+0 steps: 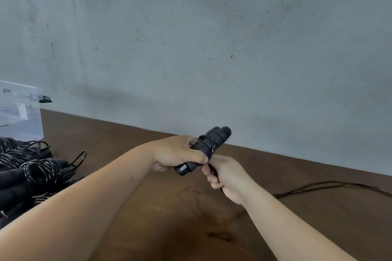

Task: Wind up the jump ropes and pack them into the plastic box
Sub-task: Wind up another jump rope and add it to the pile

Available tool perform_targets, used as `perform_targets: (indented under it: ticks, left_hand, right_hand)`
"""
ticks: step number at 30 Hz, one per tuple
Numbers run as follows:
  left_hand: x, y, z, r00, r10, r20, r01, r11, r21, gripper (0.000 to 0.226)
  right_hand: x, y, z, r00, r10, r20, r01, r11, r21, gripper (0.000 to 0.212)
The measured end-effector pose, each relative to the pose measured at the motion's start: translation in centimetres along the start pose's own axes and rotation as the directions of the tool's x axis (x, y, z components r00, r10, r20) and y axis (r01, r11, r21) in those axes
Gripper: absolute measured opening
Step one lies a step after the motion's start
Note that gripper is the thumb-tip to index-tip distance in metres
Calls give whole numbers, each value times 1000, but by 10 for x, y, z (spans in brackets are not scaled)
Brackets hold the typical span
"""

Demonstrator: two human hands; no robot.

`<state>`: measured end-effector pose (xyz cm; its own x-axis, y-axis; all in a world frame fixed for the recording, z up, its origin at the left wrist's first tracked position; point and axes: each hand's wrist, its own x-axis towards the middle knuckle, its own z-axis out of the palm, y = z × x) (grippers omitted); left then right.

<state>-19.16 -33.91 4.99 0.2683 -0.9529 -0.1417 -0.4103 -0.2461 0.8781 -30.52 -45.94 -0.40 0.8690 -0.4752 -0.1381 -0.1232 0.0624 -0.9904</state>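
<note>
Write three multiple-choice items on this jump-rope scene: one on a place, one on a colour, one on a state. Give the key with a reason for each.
1. Where does the plastic box stand?
A. far left, by the wall
B. right edge of the table
C. between the hands

2. What colour are the handles being held?
A. red
B. black
C. yellow

3. What state is the rope in the hands in?
A. fully wound
B. partly wound, with cord trailing on the table
C. packed in the box

Key: 1 A, the clear box sits at the far left against the wall. 2 B, the handles in the left hand are black. 3 B, a few turns circle the handles while the right hand grips the cord, which runs off right.
</note>
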Motion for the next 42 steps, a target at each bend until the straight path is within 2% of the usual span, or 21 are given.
perform_targets:
  ticks: [2,3,5,7,10,12,15,17,18,21,24,26,27,31,33,35,37,39,40,42]
  left_hand:
    - [1,0,-6,996,-12,-86,24,989,142,29]
    - [4,-4,-10,991,-31,-133,65,964,259,40]
    - [6,-8,-10,975,-49,-216,154,851,502,58]
    - [9,-15,-8,964,-11,-267,176,777,605,58]
    - [16,-27,2,949,95,-302,140,731,668,35]
    - [19,-30,12,945,164,-282,104,667,738,24]
    - [20,-25,28,961,201,-189,52,543,838,22]
    - [23,-24,37,973,182,-145,41,481,876,22]
    - [23,-24,39,977,172,-125,24,494,869,24]
    - [18,-24,31,991,128,-28,-68,687,723,27]
    - [3,-17,18,993,105,46,-114,859,500,33]
    - [-4,-15,15,990,102,96,-131,912,388,36]
    - [-6,-16,15,989,98,113,-131,932,339,38]
    - [-8,-19,12,984,112,138,-138,971,194,55]
    - [-6,-20,14,985,123,125,-134,987,92,69]
    - [-3,-22,17,989,129,77,-124,990,-61,80]
    - [2,-24,16,991,133,1,-131,974,-187,86]
    - [7,-24,14,989,117,-88,-136,959,-247,95]
    - [8,-22,13,985,114,-128,-140,965,-223,96]
    - [11,-19,13,969,133,-206,-145,989,-42,79]
  right_hand:
    - [-8,5,3,1000,6,-3,-6,968,-250,29]
    - [-13,2,5,1000,-9,2,9,919,-394,29]
    - [-19,-2,4,998,-58,23,59,740,-670,28]
    - [-26,-8,2,994,-71,84,109,515,-850,29]
    - [-36,-20,3,993,-16,116,116,245,-963,28]
    - [-42,-32,5,990,17,143,140,96,-985,24]
    - [-42,-55,7,971,7,239,239,-47,-970,17]
    - [-35,-72,1,948,-9,319,319,-7,-948,8]
    - [-30,-78,-4,941,5,339,338,52,-940,7]
    - [-13,-82,-24,945,28,327,296,356,-886,15]
    - [-3,-68,-44,946,-16,323,225,750,-623,17]
    - [2,-59,-50,939,-4,345,158,894,-419,14]
    - [3,-55,-51,937,14,349,113,933,-341,12]
    - [5,-43,-53,946,69,317,-28,991,-132,13]
    - [7,-34,-55,965,67,254,-93,991,94,11]
    - [6,-26,-52,974,-10,226,-38,977,209,33]
    - [1,-19,-43,976,-89,200,56,984,168,40]
    - [-4,-11,-35,988,-72,138,61,994,87,30]
    - [-8,-7,-31,992,-44,119,39,998,42,26]
    - [-16,0,-25,995,19,96,-9,995,-102,29]
